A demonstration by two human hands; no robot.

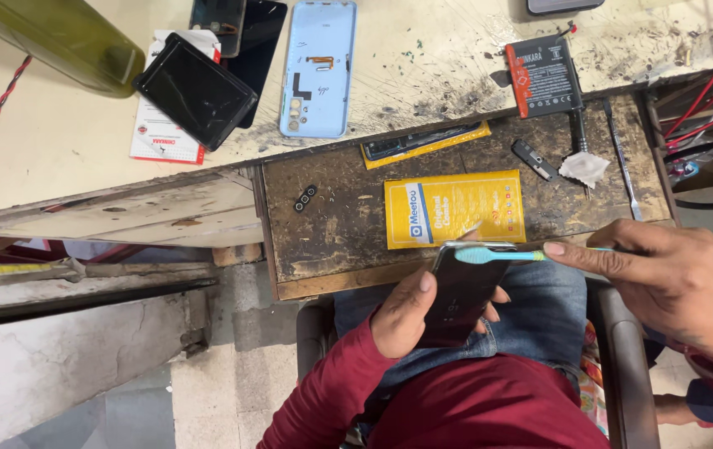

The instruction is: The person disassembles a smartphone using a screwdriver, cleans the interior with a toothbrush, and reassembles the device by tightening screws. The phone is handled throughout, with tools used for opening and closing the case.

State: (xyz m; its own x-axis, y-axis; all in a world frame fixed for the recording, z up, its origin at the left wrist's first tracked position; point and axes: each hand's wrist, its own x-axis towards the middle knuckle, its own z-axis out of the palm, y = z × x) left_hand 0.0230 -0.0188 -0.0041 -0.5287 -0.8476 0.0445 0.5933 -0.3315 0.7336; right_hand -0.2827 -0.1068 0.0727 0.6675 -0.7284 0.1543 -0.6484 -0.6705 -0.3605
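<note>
The left hand grips a dark phone over the lap, screen side down (as far as shows). The right hand pinches a light blue toothbrush, its head touching the phone's top edge. Just beyond both hands, a yellow packet lies on the desk.

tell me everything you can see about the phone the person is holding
The phone is a slim dark slab with a glossy, faintly purplish face and a thin pale metal edge along its top end. It is tilted, top end toward the worn wooden bench, held above the person's lap. The left hand grips it from below and the side. The head of a light blue toothbrush, held in the right hand, lies across its top edge.
</note>
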